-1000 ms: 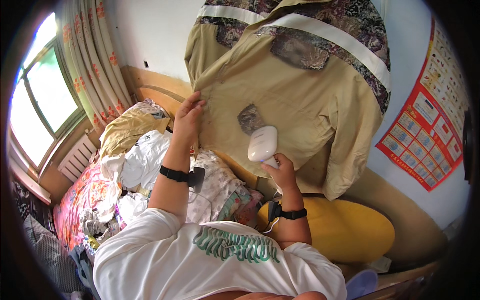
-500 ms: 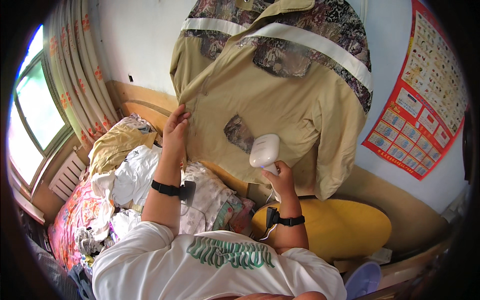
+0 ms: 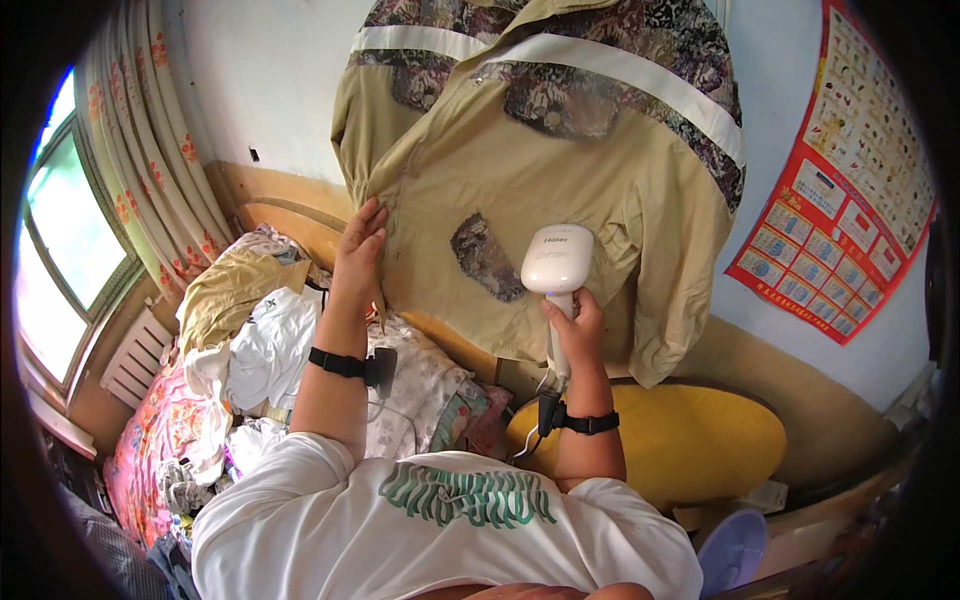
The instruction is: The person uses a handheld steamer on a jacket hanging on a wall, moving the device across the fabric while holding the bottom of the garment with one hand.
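Observation:
A tan work jacket (image 3: 440,200) with patterned dark panels and a white band hangs in front of the wall. My left hand (image 3: 358,250) is at its lower left edge, fingers closed on the cloth there; part of the grip is hidden. In my right hand (image 3: 577,325) is a white handheld garment steamer (image 3: 557,258), held upright by its handle. Its head is over the lower front of the jacket, right of a dark patterned patch (image 3: 485,258). From these frames I cannot tell whether the steamer touches the cloth.
A bed with a red floral cover (image 3: 140,440) and heaped clothes (image 3: 270,345) is at left, below a window (image 3: 80,225). An oval yellow board (image 3: 690,440) stands at lower right, near a purple basin (image 3: 735,550). A red poster (image 3: 815,240) hangs on the right wall.
The steamer has moved right and up across the jacket, away from the dark patch. My left hand stays at the jacket's left edge, shifted slightly.

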The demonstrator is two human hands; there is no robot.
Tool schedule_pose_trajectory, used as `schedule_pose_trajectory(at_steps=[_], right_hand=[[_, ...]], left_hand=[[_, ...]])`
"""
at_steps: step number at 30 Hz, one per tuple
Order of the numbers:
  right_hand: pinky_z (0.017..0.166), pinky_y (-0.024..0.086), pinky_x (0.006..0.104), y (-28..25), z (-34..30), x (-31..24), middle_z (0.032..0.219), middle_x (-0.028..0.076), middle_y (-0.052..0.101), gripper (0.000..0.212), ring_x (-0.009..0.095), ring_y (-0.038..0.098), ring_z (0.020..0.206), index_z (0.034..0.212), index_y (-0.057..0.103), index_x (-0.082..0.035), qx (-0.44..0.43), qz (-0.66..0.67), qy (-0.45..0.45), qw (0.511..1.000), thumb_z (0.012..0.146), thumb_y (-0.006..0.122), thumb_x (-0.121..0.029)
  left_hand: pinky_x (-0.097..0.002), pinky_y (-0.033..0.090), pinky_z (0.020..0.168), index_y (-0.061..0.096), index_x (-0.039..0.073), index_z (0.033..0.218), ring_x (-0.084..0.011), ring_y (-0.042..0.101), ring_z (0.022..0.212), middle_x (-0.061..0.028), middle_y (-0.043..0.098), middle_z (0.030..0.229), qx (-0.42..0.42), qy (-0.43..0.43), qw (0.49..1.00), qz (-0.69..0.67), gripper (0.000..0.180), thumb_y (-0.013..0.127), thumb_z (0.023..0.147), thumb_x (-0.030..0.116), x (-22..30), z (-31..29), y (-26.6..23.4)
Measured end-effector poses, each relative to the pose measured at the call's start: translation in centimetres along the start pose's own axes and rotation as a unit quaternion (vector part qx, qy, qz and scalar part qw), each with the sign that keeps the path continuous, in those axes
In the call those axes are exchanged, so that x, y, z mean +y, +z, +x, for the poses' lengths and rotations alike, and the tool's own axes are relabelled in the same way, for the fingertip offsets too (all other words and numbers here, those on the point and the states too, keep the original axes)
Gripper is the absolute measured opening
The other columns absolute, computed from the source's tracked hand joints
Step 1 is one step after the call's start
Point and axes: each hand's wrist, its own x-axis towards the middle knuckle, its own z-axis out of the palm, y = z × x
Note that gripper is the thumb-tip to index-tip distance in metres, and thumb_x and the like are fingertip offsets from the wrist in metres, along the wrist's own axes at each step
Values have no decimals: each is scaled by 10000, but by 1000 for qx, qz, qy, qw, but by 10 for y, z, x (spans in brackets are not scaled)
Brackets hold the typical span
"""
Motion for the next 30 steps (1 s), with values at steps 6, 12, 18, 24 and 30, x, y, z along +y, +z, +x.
schedule_pose_trajectory(at_steps=[6,12,18,24,30], right_hand=[[645,468,289,-4,-9,11,784,78,634,302,138,578,689,913,588,25,-4,-56,18,998,753,749,-173],[647,467,285,-1,2,5,786,77,634,297,126,576,698,898,589,20,13,0,-18,1000,748,756,-175],[666,479,322,-5,0,9,817,120,657,309,187,616,723,892,589,22,16,-66,16,998,736,764,-179],[666,479,349,-11,-11,25,797,158,657,332,248,637,723,872,587,18,0,-102,24,994,703,778,-195],[648,482,364,-17,-21,29,787,153,657,367,262,638,703,867,589,10,-9,-141,39,989,688,789,-240]], left_hand=[[-305,233,1112,251,-26,1438,-226,288,1379,-173,329,1458,-20,2,1000,-5,580,401,879,-58,-6,5,5],[-304,222,1116,232,-12,1450,-230,240,1404,-152,271,1496,-26,2,999,-18,606,404,873,-73,-24,20,1],[-303,223,1114,220,-12,1454,-232,225,1410,-150,251,1506,-21,-10,1000,-10,619,410,868,-78,-29,29,9],[-303,233,1107,204,-5,1460,-237,225,1410,-155,234,1512,-21,-16,999,21,643,422,860,-80,-28,38,14],[-305,254,1096,217,8,1461,-240,247,1400,-174,273,1495,-18,-24,999,38,647,429,855,-72,-27,52,13]])
